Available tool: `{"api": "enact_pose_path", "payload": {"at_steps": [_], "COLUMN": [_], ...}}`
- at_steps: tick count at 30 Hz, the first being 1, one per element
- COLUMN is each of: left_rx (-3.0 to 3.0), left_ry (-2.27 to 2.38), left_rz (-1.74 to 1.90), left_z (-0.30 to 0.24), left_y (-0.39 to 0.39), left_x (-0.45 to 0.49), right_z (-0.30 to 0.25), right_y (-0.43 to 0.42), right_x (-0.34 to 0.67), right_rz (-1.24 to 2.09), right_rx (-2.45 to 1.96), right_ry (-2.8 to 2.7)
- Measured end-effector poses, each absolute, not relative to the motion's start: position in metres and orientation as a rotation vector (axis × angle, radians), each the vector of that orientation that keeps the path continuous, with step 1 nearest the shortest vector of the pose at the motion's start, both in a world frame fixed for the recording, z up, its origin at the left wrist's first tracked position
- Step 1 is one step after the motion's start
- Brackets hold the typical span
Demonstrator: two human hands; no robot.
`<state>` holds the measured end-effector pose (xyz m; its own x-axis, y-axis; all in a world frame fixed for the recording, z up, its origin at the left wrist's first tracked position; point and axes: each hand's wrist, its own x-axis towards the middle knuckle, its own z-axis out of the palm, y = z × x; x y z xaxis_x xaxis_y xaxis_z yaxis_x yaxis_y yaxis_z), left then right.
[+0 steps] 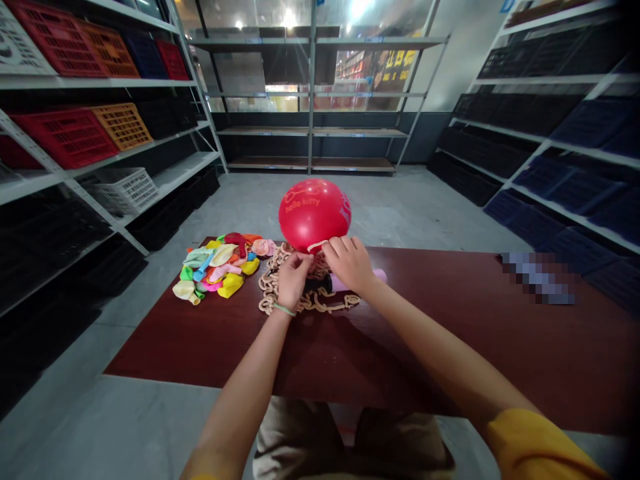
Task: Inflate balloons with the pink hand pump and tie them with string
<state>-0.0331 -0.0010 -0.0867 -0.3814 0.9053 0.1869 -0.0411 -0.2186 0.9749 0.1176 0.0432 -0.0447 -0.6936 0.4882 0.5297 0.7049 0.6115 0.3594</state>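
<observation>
A blown-up red balloon (314,215) with "hello kitty" printed on it stands above the table, its neck pointing down toward me. My left hand (294,277) is closed in a pinch at the balloon's neck. Just right of it, my right hand (349,263) is closed on a pale cord (318,245) that lies against the base of the balloon. Under both hands is a heap of beige, chain-like looped cord (270,293). Partly hidden behind my right wrist lies a purple and black tube-shaped thing (342,283), perhaps a hand pump.
A pile of flat balloons (217,267) in many colours lies left of my hands on the dark red table (210,340). A blurred-out flat object (537,277) lies at the right end. Racks with crates (70,137) line both sides; a metal shelf (310,133) stands behind.
</observation>
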Motion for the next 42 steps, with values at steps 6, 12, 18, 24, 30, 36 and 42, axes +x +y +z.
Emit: {"api": "enact_pose_path", "payload": {"at_steps": [6, 12, 18, 24, 30, 36, 42], "left_rx": [0.898, 0.935, 1.377, 1.415, 1.442, 1.281, 1.259], "left_ry": [1.274, 1.333, 1.514, 1.434, 1.223, 1.080, 1.034], "left_rz": [1.694, 1.730, 1.791, 1.787, 1.690, 1.491, 1.405], "left_z": [-0.084, -0.085, -0.079, -0.078, -0.073, -0.068, -0.065], "left_y": [0.001, 0.002, -0.008, -0.014, -0.017, -0.017, -0.015], "left_x": [-0.037, -0.042, -0.041, -0.037, -0.034, -0.037, -0.040], "right_z": [-0.040, -0.027, -0.012, 0.002, 0.014, 0.017, 0.014], "right_y": [0.044, 0.037, 0.032, 0.036, 0.043, 0.046, 0.046], "right_x": [0.126, 0.135, 0.139, 0.145, 0.146, 0.145, 0.147], "right_rz": [-0.738, -0.661, -0.671, -0.649, -0.712, -0.700, -0.611], "right_rx": [-0.767, -0.567, -0.460, -0.434, -0.394, -0.321, -0.396], "right_ry": [-2.575, -2.744, -2.743, -2.796, -2.821, -2.835, -2.864]}}
